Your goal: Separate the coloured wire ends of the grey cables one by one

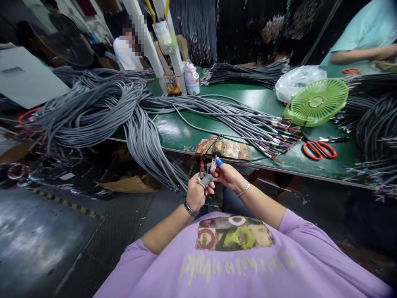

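Note:
My left hand (197, 191) is closed around a grey cable near its stripped end, the thumb in a grey cover. Thin coloured wires (202, 167) stick up from that grip. Close beside it, my right hand (228, 175) pinches at the same cable end, with blue wrapping on one finger; a small pale piece shows at its fingertips. Just beyond both hands, at the table edge, sits a taped cardboard piece (237, 150) with a brownish lump and red and black wires on it. Exactly which wires the fingers touch is too small to tell.
Grey cable bundles (114, 107) drape over the green table (173, 128) and hang off its front edge. Orange-handled scissors (319, 150), a green fan (319, 101) and a plastic bag (297, 80) lie to the right. A cup (192, 78) stands by the post. Two other people work farther back.

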Demonstrator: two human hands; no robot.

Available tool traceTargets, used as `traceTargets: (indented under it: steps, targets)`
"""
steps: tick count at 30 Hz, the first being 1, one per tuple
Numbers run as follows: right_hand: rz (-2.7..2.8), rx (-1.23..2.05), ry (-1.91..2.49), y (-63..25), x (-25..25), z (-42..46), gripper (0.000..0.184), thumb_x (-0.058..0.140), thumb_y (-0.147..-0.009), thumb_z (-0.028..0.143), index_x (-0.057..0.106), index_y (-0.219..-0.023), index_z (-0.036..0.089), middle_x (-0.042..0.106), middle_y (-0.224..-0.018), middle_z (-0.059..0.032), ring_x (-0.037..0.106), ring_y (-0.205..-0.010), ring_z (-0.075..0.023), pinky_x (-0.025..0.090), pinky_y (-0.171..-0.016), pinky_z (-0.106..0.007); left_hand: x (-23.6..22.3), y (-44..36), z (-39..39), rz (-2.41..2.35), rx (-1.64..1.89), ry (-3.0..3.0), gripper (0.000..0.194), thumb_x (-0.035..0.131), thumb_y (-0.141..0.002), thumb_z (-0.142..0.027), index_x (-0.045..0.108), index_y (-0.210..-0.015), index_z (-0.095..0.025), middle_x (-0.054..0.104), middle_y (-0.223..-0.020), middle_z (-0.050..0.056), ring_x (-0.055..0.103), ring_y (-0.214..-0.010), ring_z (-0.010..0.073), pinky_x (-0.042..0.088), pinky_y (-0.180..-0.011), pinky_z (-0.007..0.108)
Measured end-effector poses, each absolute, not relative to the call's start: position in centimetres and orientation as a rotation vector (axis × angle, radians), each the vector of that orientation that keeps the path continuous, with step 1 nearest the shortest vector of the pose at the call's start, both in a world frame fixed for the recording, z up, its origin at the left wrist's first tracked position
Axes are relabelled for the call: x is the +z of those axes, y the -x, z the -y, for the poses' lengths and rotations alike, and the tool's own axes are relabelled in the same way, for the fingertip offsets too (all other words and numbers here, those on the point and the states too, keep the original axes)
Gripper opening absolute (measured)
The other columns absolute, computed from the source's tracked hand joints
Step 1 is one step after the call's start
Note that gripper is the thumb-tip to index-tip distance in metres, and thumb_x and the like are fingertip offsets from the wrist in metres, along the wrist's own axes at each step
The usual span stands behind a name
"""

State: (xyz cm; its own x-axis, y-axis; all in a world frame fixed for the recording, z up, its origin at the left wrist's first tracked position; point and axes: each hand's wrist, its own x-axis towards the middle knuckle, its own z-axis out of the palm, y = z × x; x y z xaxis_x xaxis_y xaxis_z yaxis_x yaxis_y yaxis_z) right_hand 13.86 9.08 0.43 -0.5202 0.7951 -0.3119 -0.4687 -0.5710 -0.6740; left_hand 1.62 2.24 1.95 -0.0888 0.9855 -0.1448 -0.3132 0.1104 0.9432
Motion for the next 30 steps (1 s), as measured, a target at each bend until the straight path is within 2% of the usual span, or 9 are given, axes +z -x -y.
traceTargets:
  steps: [12, 20, 23, 27, 30]
  targets:
    - [0.541, 2.054, 0.668, -13.1, -0.3, -9.4, 0.03, 0.062, -0.081, 0.043, 0.064, -0.074, 0.014, 0.053, -0.056, 0.0017, 0.044, -0.051, -0.0075, 0.044, -0.049, -0.019, 1.3, -2.1, -2.9, -1.115, 1.33, -0.797, 0.02, 0.065, -0.07, -0.032, 0.055, -0.069, -0.015, 0.059, -0.05, -0.002, 0.05, -0.033, 0.0069, 0.024, -0.031, 0.016]
    - [0.522, 2.195, 0.774, -13.7, -0.3, -8.6, 0.047, 0.048, -0.083, 0.06, 0.062, -0.079, 0.015, 0.061, -0.068, -0.0025, 0.055, -0.056, -0.0103, 0.047, -0.053, -0.023, 1.1, -1.8, -2.0, -1.125, 1.332, -0.836, 0.023, 0.064, -0.071, -0.037, 0.055, -0.07, -0.015, 0.059, -0.051, -0.002, 0.05, -0.035, 0.0071, 0.025, -0.033, 0.017]
    - [0.623, 2.204, 0.827, -14.1, -0.4, -7.6, 0.045, 0.055, -0.079, 0.059, 0.059, -0.073, 0.015, 0.059, -0.064, -0.0007, 0.053, -0.052, -0.0087, 0.046, -0.052, -0.022, 0.9, -1.6, -1.5, -1.141, 1.338, -0.857, 0.025, 0.064, -0.071, -0.039, 0.056, -0.073, -0.015, 0.06, -0.052, -0.002, 0.051, -0.036, 0.007, 0.026, -0.034, 0.017]
    - [0.872, 2.083, 0.864, -14.4, -0.3, -6.4, 0.036, 0.076, -0.064, 0.045, 0.056, -0.067, 0.014, 0.053, -0.054, 0.004, 0.047, -0.047, -0.0062, 0.04, -0.049, -0.019, 0.5, -1.3, -1.2, -1.163, 1.31, -0.899, 0.025, 0.064, -0.073, -0.039, 0.055, -0.072, -0.015, 0.06, -0.053, -0.002, 0.051, -0.035, 0.0066, 0.026, -0.033, 0.017]
    - [1.03, 1.969, 0.885, -14.6, 0.2, -6.0, 0.034, 0.079, -0.06, 0.038, 0.057, -0.069, 0.014, 0.054, -0.055, 0.0042, 0.046, -0.048, -0.0057, 0.037, -0.05, -0.019, 0.3, -1.1, -1.1, -1.158, 1.219, -0.953, 0.028, 0.065, -0.073, -0.041, 0.054, -0.071, -0.015, 0.06, -0.052, -0.002, 0.051, -0.035, 0.0074, 0.027, -0.033, 0.017]
